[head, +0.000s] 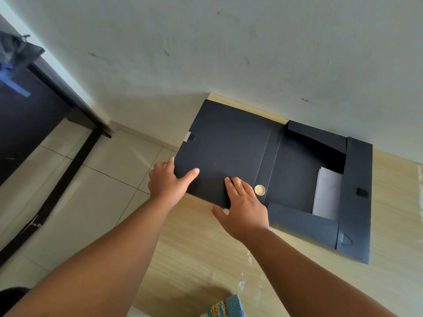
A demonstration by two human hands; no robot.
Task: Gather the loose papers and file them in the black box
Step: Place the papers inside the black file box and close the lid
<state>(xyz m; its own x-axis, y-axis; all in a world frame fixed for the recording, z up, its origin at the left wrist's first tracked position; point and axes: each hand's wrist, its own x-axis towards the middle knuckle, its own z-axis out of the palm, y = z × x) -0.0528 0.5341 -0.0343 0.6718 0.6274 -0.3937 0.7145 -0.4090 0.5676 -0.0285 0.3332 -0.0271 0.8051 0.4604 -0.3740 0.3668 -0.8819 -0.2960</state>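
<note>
A black file box (229,143) lies unfolded on a light wooden table (206,248), against the wall. Its wide lid panel hangs over the table's left edge. My left hand (167,181) grips that panel's near left corner, thumb on top. My right hand (245,207) rests flat on the panel's near edge, beside a round yellow finger hole (259,190). White papers (327,193) lie inside the tray part on the right, partly covered by the black side flaps (302,223).
A white wall (229,53) rises right behind the box. Beige floor tiles (91,191) lie to the left of the table, with dark furniture (34,115) beyond. A patterned blue object (226,307) sits at the table's near edge.
</note>
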